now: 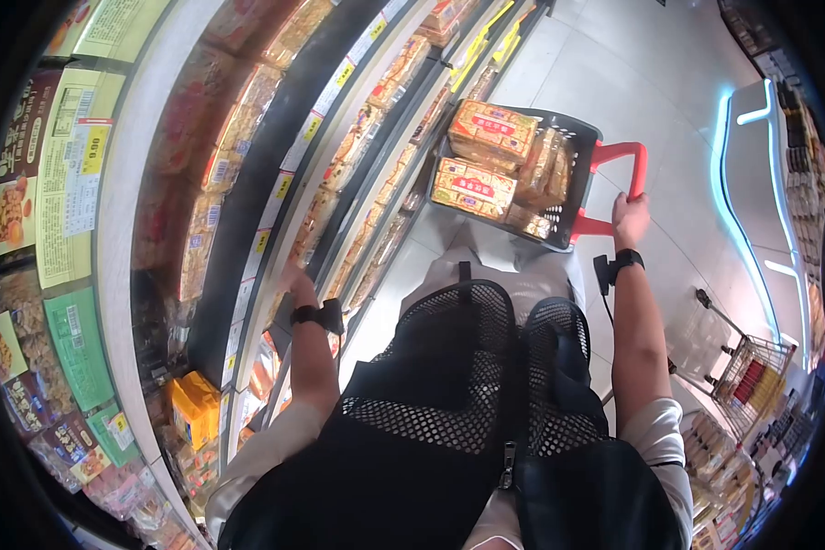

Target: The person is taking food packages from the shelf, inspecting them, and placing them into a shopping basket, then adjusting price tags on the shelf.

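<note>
My right hand [631,220] is closed around the red handle [640,165] of a dark shopping basket [559,240]. Inside the basket lie boxed packs with red and yellow labels [475,188] and clear-wrapped packs [545,170]. My left hand [295,282] reaches to the shelf on the left, beside wrapped food packs [316,220]. Its fingers are blurred against the shelf, so whether they hold anything cannot be made out. Both wrists wear black straps with small devices.
Shelves of packaged food with price tags [282,186] run along the left. An orange pack [194,408] sits lower down. Pale floor tiles [651,55] lie ahead. At right are a metal cart [752,367] and a display with blue-white light strips [726,183].
</note>
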A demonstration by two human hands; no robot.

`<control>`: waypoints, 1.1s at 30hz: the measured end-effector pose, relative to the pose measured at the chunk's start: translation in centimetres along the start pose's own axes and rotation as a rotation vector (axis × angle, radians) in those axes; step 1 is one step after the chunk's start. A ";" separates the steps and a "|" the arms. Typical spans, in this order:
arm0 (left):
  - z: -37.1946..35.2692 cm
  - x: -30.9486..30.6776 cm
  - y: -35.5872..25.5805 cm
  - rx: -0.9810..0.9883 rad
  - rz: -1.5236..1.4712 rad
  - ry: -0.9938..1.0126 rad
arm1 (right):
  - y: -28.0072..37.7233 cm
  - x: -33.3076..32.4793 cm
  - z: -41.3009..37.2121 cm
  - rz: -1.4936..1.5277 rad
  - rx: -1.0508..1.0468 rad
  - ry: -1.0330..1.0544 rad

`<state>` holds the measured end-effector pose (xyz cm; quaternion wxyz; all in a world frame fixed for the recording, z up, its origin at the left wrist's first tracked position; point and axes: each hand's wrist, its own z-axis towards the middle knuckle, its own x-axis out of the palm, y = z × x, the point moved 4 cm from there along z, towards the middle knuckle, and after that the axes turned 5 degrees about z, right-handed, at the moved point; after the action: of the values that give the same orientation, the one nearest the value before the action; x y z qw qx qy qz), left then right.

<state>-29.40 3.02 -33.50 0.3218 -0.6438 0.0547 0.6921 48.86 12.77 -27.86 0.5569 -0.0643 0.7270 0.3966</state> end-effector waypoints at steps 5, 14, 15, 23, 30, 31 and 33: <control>1.7 1.5 4.6 0.054 -0.529 0.064 | 1.0 -0.6 -0.7 -0.034 0.005 -0.044; -8.5 -9.0 -6.1 -0.081 -0.880 0.420 | 1.4 -0.6 -0.6 -0.069 0.057 -0.051; -9.9 -9.9 -6.8 -0.144 -0.748 0.413 | 1.6 -0.8 -0.7 -0.069 0.061 -0.045; -22.6 -10.9 -13.1 -0.308 -0.853 0.869 | 1.0 -0.6 -0.5 -0.025 0.042 -0.013; -25.5 -7.6 -23.7 -0.162 -0.671 1.050 | 0.7 -0.8 0.3 0.197 0.041 0.156; -25.8 -8.8 -25.9 -0.156 -0.731 1.015 | -0.9 1.0 1.1 0.279 0.077 0.259; -24.4 -9.2 -27.5 -0.140 -0.705 0.998 | -2.4 2.2 2.1 0.365 0.100 0.378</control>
<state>5.33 9.25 -19.70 0.4236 -0.8892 -0.0629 0.1611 50.89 13.23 -31.14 0.3331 0.0224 0.8363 0.4349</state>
